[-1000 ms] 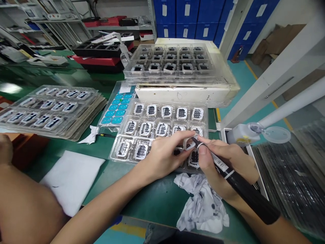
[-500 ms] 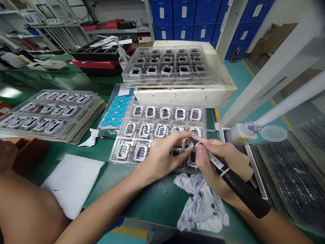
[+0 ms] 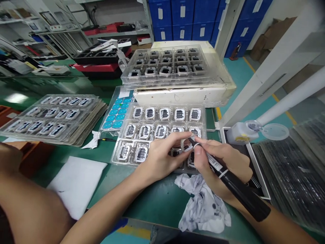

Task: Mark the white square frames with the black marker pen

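My left hand [image 3: 162, 152] pinches a small whitish rounded frame [image 3: 185, 145] between thumb and fingers, above the front right of a clear plastic tray [image 3: 117, 150]. A black marker pen [image 3: 230, 179] lies in the grip of my right hand [image 3: 223, 159]. Its tip meets the frame, though the exact contact spot is partly covered by fingers. In the tray's pockets sit several white square cases [image 3: 146, 131] with dark centres. Close below my hands rests a crumpled, ink-stained white cloth [image 3: 203, 206].
Behind stands a white box [image 3: 172, 96] bearing more filled trays [image 3: 166, 70]. Stacked trays [image 3: 50, 115] and a folded white cloth [image 3: 78, 183] lie left. A sheet of blue stickers [image 3: 115, 115] is beside the tray. A pump bottle [image 3: 242, 132] stands right. Another person's arm [image 3: 30, 200] enters at left.
The view has shifted slightly, so things at left appear a little farther right. Both hands keep their grips, and the marker tip stays at the frame with barely any movement.
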A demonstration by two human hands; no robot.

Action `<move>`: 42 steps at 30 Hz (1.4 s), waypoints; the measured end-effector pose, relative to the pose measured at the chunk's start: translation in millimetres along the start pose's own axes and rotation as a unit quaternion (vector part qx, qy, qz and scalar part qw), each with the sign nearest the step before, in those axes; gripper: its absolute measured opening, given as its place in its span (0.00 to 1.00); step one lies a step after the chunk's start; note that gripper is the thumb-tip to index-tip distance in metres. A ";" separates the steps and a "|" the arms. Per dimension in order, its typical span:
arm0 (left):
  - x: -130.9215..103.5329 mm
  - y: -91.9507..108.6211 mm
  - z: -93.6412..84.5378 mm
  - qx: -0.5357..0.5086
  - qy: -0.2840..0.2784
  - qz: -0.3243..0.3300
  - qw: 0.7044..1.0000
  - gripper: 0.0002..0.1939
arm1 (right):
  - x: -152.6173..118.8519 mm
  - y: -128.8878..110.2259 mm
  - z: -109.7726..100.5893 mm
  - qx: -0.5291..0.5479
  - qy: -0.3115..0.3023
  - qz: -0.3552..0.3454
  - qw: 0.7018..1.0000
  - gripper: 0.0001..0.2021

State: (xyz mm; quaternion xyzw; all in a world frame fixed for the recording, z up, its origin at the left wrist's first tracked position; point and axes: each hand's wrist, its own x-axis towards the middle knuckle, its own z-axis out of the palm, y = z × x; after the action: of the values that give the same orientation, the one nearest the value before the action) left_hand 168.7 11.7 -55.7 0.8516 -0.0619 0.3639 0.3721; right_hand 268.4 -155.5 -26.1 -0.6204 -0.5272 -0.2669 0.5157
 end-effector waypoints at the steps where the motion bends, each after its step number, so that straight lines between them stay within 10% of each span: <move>1: 0.0 0.4 -0.1 -0.001 -0.001 -0.003 1.000 0.19 | 0.3 0.1 0.1 0.002 0.000 -0.001 1.000 0.11; 28: 7.0 7.0 -1.0 -0.151 0.000 -0.081 0.985 0.25 | 0.2 -2.2 -4.7 0.025 -0.005 0.012 1.000 0.10; 42: 1.2 3.9 -2.3 -0.068 -0.008 -0.034 0.997 0.27 | 8.3 -2.3 -1.9 -0.043 -0.019 0.008 0.999 0.05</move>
State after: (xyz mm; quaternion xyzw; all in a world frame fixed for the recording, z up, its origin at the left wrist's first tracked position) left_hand 166.8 10.6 -51.6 0.8290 -0.0601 0.3393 0.4405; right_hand 269.2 -154.3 -17.4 -0.6511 -0.5197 -0.2731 0.4810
